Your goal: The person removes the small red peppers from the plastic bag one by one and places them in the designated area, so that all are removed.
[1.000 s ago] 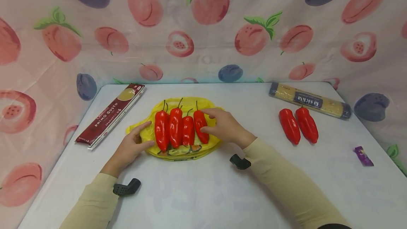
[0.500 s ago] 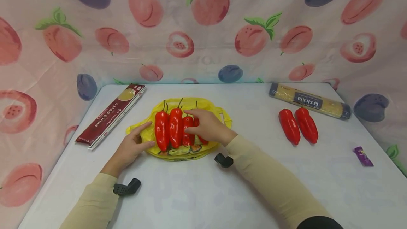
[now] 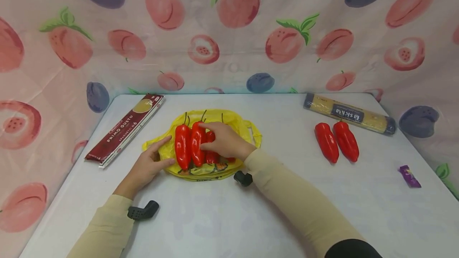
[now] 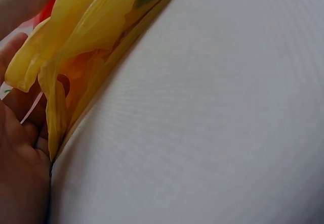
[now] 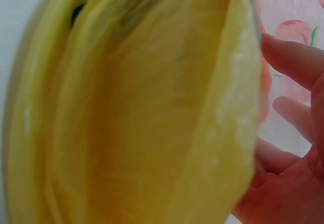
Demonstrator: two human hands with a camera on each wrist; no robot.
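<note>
Several glossy red chili peppers (image 3: 183,147) lie side by side on a yellow plastic bag (image 3: 234,118) in the head view. My left hand (image 3: 145,170) rests at the bag's left edge, thumb and fingers apart. In the left wrist view, folds of the yellow bag (image 4: 76,57) lie against that hand (image 4: 17,153). My right hand (image 3: 229,140) reaches over the two right-hand peppers, partly hiding them. Its fingertips are at the second pepper from the left (image 3: 198,150); contact is unclear. The right wrist view has this hand (image 5: 288,173) with fingers spread beyond the bag.
A dark red spaghetti packet (image 3: 125,130) lies at the left. On the right are a clear spaghetti packet (image 3: 349,113), two more red chili peppers (image 3: 327,142) and a small purple wrapped sweet (image 3: 410,176). A fruit-printed cloth (image 3: 229,71) hangs behind the white table (image 3: 201,218).
My right hand has moved left across the bag, from the rightmost pepper to the second from the left. The left hand and the peppers have stayed in place.
</note>
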